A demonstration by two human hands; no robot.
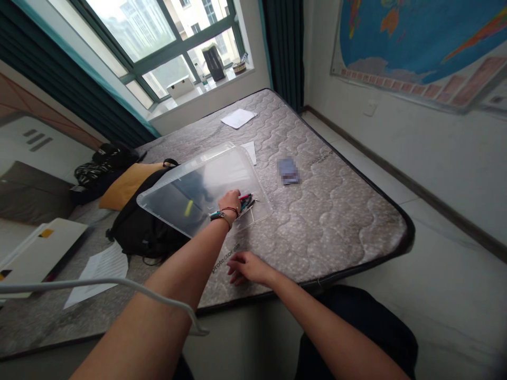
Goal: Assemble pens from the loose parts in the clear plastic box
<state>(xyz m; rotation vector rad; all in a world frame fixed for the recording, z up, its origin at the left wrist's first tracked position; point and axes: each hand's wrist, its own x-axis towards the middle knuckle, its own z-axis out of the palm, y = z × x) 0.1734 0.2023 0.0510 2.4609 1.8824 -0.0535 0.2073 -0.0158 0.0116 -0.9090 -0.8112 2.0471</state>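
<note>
So the person is leaning over a bed, and the left hand [229, 201] is reaching across to a little bunch of pens [247, 201]. Those pens are lying in a loose heap at the near right corner of a clear plastic lid [222, 171], with a red one and some dark ones showing just past the knuckles. The back of that hand is hiding most of its fingers, so I can't tell whether they're pinching a pen or just touching the heap. The wrist is wearing a couple of bands [226, 215].

The right hand [247, 266] is hanging out near the front edge of the mattress [317, 227], well apart from the pens. Its fingers are curling loosely downward with nothing showing in them; can't tell if the tips are touching the fabric.

The lid's left end is overlapping a black backpack [137, 227] from this angle, and an orange envelope [127, 189] is sitting just behind the bag. One sheet of paper [238, 118] is lying toward the window, and a blurred-out bluish thing [289, 170] is lying to the right of the lid. Also, a pale cable [79, 283] is crossing in front of the left forearm.
</note>
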